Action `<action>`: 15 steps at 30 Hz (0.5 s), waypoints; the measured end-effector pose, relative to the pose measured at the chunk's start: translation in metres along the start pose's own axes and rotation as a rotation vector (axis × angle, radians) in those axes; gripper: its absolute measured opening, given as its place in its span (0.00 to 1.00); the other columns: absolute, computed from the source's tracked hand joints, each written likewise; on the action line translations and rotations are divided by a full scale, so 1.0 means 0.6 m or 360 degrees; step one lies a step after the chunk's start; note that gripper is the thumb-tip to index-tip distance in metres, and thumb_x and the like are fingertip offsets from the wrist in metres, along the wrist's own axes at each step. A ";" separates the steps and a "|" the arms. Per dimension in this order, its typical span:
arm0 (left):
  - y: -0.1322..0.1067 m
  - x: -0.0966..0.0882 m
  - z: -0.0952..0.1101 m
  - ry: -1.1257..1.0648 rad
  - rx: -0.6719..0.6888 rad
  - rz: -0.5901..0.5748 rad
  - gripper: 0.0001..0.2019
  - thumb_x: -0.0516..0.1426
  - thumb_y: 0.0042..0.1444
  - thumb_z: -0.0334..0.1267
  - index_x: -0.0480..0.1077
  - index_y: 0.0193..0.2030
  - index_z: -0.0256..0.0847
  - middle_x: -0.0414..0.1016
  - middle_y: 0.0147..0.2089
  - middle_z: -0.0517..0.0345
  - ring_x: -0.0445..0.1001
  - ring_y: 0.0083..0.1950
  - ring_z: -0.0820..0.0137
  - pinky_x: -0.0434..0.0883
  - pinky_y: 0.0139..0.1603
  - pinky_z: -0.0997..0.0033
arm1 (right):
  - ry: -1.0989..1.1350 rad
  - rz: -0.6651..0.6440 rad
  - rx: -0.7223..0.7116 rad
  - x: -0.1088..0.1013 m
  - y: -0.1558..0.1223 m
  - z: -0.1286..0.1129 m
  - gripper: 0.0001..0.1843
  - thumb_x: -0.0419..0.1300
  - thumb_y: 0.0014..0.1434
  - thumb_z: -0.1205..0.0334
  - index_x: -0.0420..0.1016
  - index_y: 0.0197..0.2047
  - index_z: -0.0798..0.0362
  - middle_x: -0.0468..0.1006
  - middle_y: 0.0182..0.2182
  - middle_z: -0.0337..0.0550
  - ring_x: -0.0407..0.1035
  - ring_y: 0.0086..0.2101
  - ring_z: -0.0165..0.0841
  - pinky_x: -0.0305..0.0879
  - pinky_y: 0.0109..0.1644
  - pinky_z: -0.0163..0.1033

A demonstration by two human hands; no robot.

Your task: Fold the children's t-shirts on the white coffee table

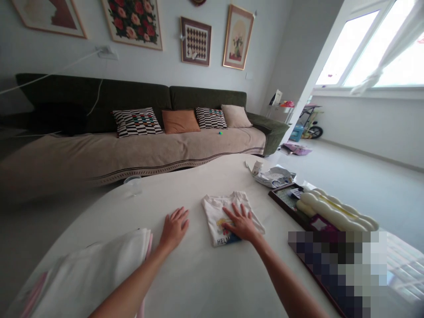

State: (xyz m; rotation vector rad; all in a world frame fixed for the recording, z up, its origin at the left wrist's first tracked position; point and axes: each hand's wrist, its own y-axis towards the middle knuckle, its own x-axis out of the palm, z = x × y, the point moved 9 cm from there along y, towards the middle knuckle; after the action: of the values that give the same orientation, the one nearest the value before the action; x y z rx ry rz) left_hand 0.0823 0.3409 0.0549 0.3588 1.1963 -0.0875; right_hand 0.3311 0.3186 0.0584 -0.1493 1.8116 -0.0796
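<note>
A white T-shirt [213, 214] with a coloured print and dark lettering lies folded into a small rectangle on the white table [195, 278]. Spread flat over its printed front is my right hand [240, 223], fingers apart. To the left of the shirt, my left hand [175, 227] rests on the bare tabletop with nothing in it, its fingers stretched out and slightly bent. A folded stack of white cloth [89, 274] with pink edges lies at the near left, partly behind my left forearm.
A clear cup [134, 185] stands near the table's far left edge. On the right are a crumpled silver packet [276, 176], a small white bottle [257, 167], and a dark tray [286, 203] with a cream puffy tissue cover [334, 210]. A sofa [198, 143] with cushions runs behind.
</note>
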 end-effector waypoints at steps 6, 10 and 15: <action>0.004 0.010 -0.003 0.0099 0.0040 0.0027 0.19 0.47 0.62 0.37 0.67 0.58 0.42 0.65 0.63 0.51 0.62 0.64 0.59 0.58 0.62 0.49 | 0.0023 0.0141 0.0273 0.007 0.011 0.009 0.36 0.55 0.56 0.44 0.58 0.64 0.50 0.51 0.65 0.65 0.41 0.62 0.67 0.44 0.54 0.73; 0.005 0.013 -0.006 0.0121 0.0027 0.0028 0.20 0.48 0.61 0.38 0.67 0.58 0.42 0.65 0.63 0.51 0.62 0.64 0.59 0.58 0.62 0.48 | 0.0059 0.0138 0.0264 0.018 0.051 0.040 0.37 0.53 0.57 0.40 0.52 0.66 0.41 0.47 0.67 0.56 0.33 0.64 0.64 0.42 0.55 0.74; 0.006 0.012 -0.005 0.0074 -0.0001 -0.0008 0.20 0.48 0.61 0.38 0.66 0.59 0.43 0.65 0.63 0.51 0.61 0.64 0.59 0.56 0.63 0.47 | 0.0074 0.0128 0.0234 -0.017 0.150 0.121 0.33 0.51 0.59 0.42 0.52 0.66 0.36 0.46 0.68 0.45 0.32 0.66 0.55 0.36 0.60 0.69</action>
State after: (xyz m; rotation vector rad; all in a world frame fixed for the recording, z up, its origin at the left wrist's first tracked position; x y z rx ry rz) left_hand 0.0834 0.3461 0.0482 0.3590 1.2430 -0.0833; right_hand 0.3985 0.4110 0.0384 0.0298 1.8488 -0.1598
